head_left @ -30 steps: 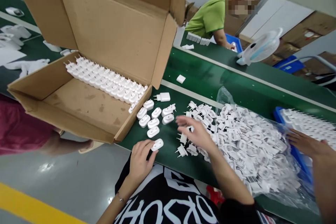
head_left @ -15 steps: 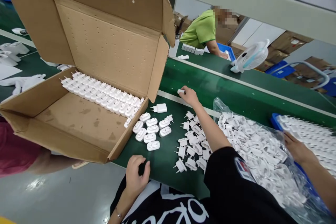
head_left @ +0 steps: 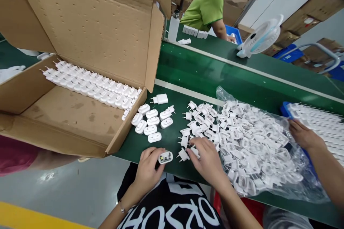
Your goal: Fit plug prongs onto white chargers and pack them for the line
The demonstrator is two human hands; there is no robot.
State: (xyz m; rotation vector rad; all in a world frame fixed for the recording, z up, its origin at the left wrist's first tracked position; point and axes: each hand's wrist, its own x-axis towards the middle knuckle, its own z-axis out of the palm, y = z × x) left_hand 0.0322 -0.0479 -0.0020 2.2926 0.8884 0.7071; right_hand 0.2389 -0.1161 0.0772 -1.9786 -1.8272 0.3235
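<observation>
My left hand grips a white charger body at the near edge of the green belt, its open end facing up. My right hand is curled over loose white plug inserts, its fingertips pinching one beside a lone insert. A cluster of assembled white chargers lies just beyond my left hand. An open cardboard box at the left holds a row of chargers along its far wall.
A clear plastic bag heaped with white inserts lies at the right. A co-worker's hand rests by a blue tray of parts. A person in green works across the belt, near a small fan. A red sleeve shows under the box.
My right hand has come back from the far side of the belt to the inserts near me. My left hand now shows the charger body held between its fingers.
</observation>
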